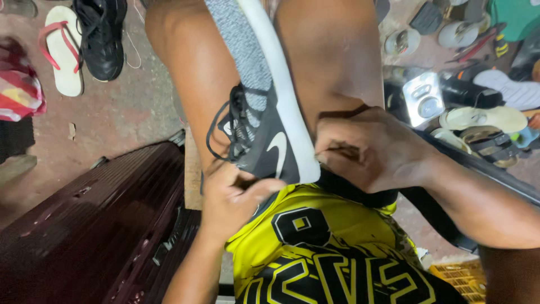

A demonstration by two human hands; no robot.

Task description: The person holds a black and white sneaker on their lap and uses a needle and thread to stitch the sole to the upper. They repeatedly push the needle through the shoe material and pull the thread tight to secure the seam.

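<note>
Lying sole-side to the right between the person's bare knees, a grey and black sneaker with a white sole runs from the top of the view down to the lap, heel end nearest the body. Its black laces hang loose on the left flank. The left hand is clasped around the heel from below, thumb laid across the black heel panel. The right hand is curled tight against the sole's edge near the heel, fingers pinched together; whether it grips anything small there cannot be told. Below the hands shows a yellow and black shirt. A dark maroon suitcase lies to the left on the concrete floor, with a white and red flip-flop and a black shoe beyond it. Sandals and tools crowd the right side.
</note>
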